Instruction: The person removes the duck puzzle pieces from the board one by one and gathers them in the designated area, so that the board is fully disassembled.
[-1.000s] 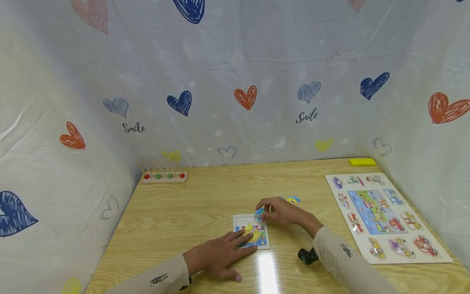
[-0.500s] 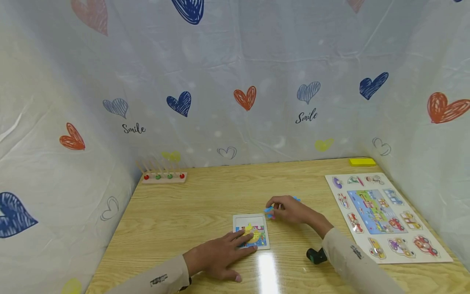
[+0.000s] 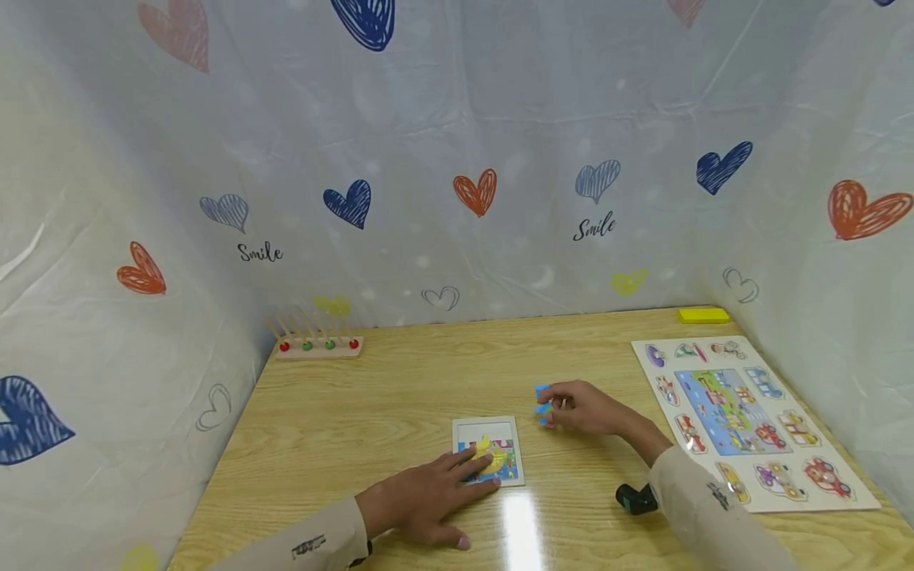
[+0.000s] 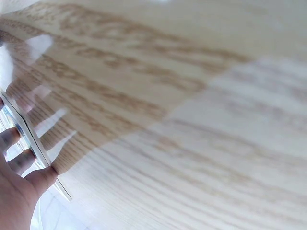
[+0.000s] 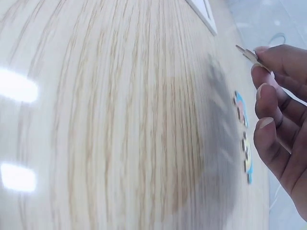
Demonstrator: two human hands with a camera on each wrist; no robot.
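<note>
A small white-framed jigsaw board (image 3: 487,430) lies on the table, its lower part filled with colourful pieces showing a yellow shape, its upper part bare white. My left hand (image 3: 435,498) rests on it with fingers spread; in the left wrist view, the fingertips touch the board's edge (image 4: 36,141). Right of the board, my right hand (image 3: 587,408) pinches a blue jigsaw piece (image 3: 544,414) between thumb and forefinger. The right wrist view shows this piece (image 5: 250,55) edge-on above the table. Two more jigsaw pieces, one blue and pink (image 5: 241,108), one blue and yellow (image 5: 247,158), lie below the fingers.
A large vehicle puzzle board (image 3: 757,424) lies at the right. A wooden peg rack with red and green beads (image 3: 319,346) stands at the back left, and a yellow block (image 3: 703,316) at the back right. A heart-patterned sheet (image 3: 457,119) surrounds the table.
My right hand has drawn away from the board to the right, carrying the pinched jigsaw piece toward the loose pieces. My left hand has stayed on the board.
</note>
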